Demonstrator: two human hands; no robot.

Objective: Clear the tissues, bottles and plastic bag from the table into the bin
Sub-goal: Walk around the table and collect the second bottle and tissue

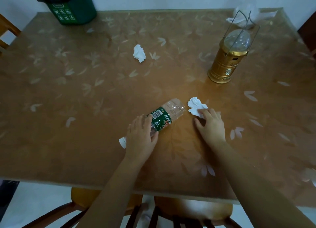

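Observation:
A clear plastic bottle (pixel 164 115) with a green label and white cap lies on its side near the table's front. My left hand (pixel 142 135) wraps around its neck end. Just right of it sits a crumpled white tissue (pixel 195 107); the fingertips of my right hand (pixel 211 125) touch its near edge, fingers spread. A second crumpled tissue (pixel 139 53) lies farther back at mid-table. A clear plastic bag (pixel 248 14) lies at the far right corner. The green bin (pixel 73 7) with a black liner stands at the far left, by the table's back edge.
A gold lantern (pixel 229 58) with a wire handle stands at the right, in front of the plastic bag. The table (pixel 68 91) has an orange leaf-patterned cover. Wooden chairs sit at the front edge (pixel 153 210) and at the left side (pixel 6 29).

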